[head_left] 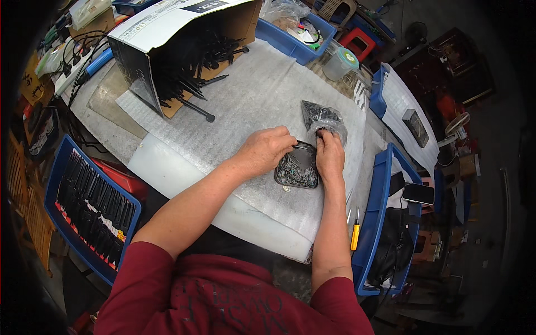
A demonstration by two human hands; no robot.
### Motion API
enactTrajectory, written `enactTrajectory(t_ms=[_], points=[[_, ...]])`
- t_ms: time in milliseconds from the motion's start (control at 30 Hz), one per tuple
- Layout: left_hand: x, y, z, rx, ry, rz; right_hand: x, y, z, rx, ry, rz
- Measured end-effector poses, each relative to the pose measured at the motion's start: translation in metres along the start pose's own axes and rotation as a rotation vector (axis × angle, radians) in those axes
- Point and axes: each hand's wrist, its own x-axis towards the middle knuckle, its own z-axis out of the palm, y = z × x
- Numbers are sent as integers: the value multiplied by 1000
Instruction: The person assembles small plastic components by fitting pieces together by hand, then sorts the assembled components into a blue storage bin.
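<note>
Head view: one bench (pixel 364 159), spread with a pale foam sheet (pixel 254 89), a person's two hands at work toward its right edge.

Item: tray (pixel 305 158), one, small, black, round-cornered; set between the hands, its slightly longer axis running roughly from the near edge of the bench to the far edge. Contents: thin metal pins (pixel 293 174), loose, heaped mostly toward the tray's near and left sides.

Item: plastic bag (pixel 338 128), one, clear, filled with small dark pieces (pixel 315 113); just beyond the tray, toward the far edge of the bench, its bunched mouth turned to the tray. Right hand the nearer.

Left hand (pixel 268 148): fingers bent and drawn together, tips at the tray's far left corner; whether they pinch the rim or a small piece, cannot be told.

Right hand (pixel 331 155): fingers curled in, grasping the bag's mouth; palm side along the tray's right side.

Also: cardboard box (pixel 131 72) of black rods (pixel 192 78), lying open at the far left corner; yellow-handled screwdriver (pixel 355 237), near the right edge, toward the near corner; blue bin (pixel 377 192), alongside the right edge.
</note>
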Motion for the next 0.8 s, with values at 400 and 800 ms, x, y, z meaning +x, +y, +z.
enactTrajectory(t_ms=[400,800], points=[[2,1,-1,-28,-6,-27,-1,7,5,292,330,49],[3,2,-3,-95,6,-70,-6,3,-7,1324,131,230]])
